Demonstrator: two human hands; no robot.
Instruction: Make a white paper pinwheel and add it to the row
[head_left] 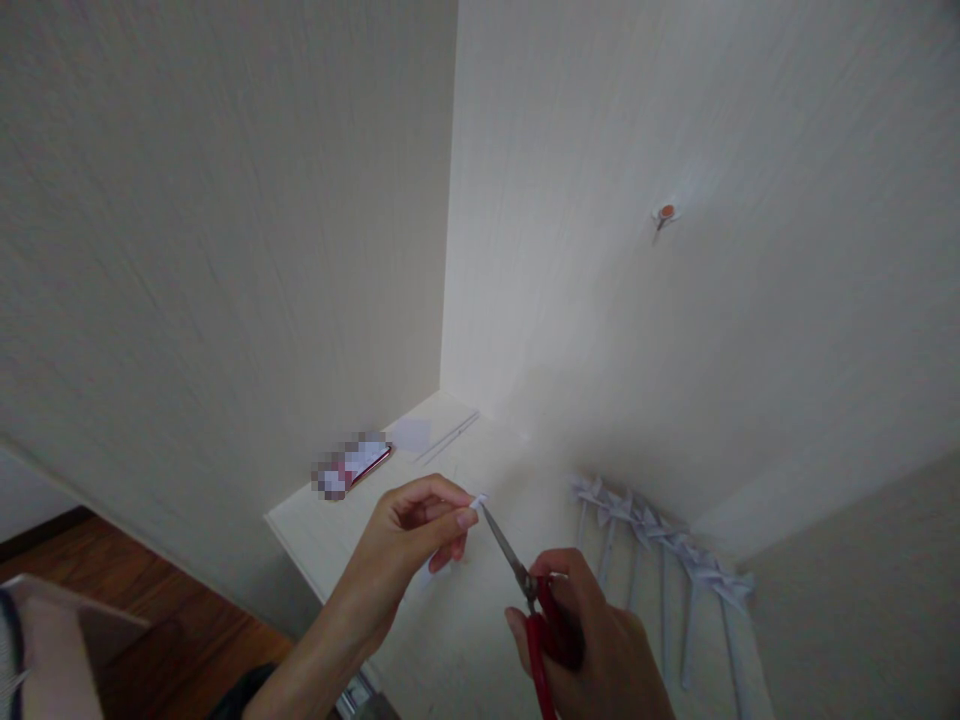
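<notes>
Partly hidden by the grip, a white scrap (479, 500) in the left hand (418, 525), red-handled scissors (529, 590) in the right hand (600, 635)

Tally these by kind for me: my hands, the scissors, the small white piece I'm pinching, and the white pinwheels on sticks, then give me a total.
Hands: 2, left hand and right hand
Scissors: 1
Small white piece: 1
White pinwheels on sticks: 6
Total: 10
</notes>
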